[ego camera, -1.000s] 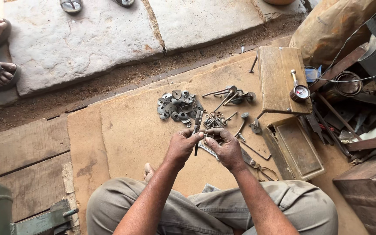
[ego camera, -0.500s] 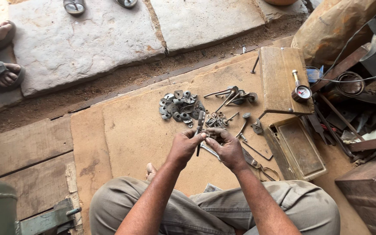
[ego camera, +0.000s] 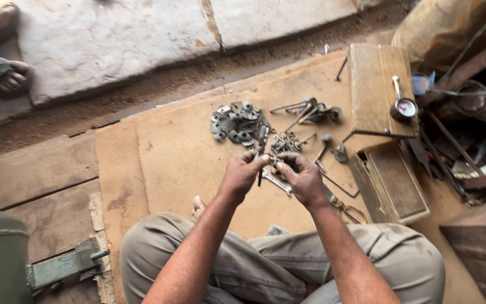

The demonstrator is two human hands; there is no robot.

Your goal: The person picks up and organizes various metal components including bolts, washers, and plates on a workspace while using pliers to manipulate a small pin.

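From the head view, the left hand [ego camera: 242, 174] and right hand [ego camera: 304, 179] meet over the flat brown board [ego camera: 170, 163], fingers pinched shut on a small dark metal part [ego camera: 269, 162], too small to identify. Near the board's far edge lies a heap of round grey washers [ego camera: 233, 123]; a slim steel wrench [ego camera: 277, 183] lies under the hands.

a floor-level repair workshop: scattered washers [ego camera: 233, 123], wrenches [ego camera: 306, 109], pressure gauge [ego camera: 404, 107], wooden toolbox [ego camera: 396, 181]

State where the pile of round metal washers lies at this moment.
In the head view, the pile of washers lies on the brown board, ahead of the left hand.
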